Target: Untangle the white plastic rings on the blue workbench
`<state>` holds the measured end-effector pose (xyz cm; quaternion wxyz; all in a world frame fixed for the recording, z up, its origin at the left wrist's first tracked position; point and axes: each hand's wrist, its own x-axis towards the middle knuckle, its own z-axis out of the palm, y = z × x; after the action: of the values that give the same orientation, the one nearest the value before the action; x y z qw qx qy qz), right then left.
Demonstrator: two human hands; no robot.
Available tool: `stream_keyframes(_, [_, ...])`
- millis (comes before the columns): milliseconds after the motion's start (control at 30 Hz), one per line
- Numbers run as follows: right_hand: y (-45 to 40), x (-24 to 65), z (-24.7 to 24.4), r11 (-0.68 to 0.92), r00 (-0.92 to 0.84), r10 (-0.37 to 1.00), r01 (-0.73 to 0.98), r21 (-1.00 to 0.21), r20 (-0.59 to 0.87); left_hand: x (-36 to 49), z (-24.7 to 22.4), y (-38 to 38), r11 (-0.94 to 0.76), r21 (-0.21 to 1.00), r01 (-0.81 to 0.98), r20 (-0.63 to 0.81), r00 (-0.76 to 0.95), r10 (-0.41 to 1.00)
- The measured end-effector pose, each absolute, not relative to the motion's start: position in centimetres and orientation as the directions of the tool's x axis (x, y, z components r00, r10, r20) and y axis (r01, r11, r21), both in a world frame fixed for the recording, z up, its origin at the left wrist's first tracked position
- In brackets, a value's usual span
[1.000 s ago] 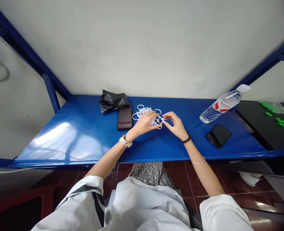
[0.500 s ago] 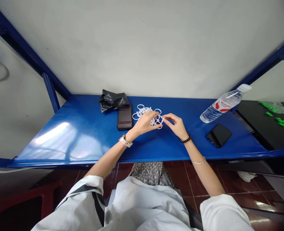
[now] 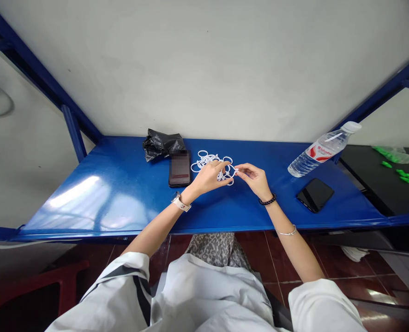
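Note:
White cord loops lie in a tangled heap on the blue tabletop, partly under my left hand. Its thumb and index finger curve around several loops at the heap's right side; the other fingers are mostly hidden. Just to the right, my right hand pinches the end of one loop between thumb and fingertips. That loop stretches between the two hands, a little above the table. Whether a knot or join sits at the pinched end is too small to tell.
A black phone with its screen lit stands left of the heap, beside a crumpled black plastic bag. To the right are a water bottle and a dark phone. Green pieces lie on the adjoining black surface.
My right hand has shifted slightly to the right with the pinched loop end, and the loop between my hands looks narrower. My left hand has stayed nearly still.

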<state>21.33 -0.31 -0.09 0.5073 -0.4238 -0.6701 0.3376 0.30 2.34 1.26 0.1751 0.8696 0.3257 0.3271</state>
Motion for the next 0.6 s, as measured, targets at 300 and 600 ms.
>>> stream_keyframes(300, [-0.43, 21.11, 0.33, 0.402, -0.137, 0.913, 0.149, -0.903, 0.384, 0.66, 1.03, 1.84, -0.722, 0.494, 0.484, 0.448, 0.570, 0.689])
stream_keyframes(600, [-0.48, 21.04, 0.36, 0.424, -0.143, 0.903, 0.142, -0.895, 0.405, 1.18, 0.74, 1.59, -0.713, 0.599, 0.364, 0.460, 0.573, 0.679])
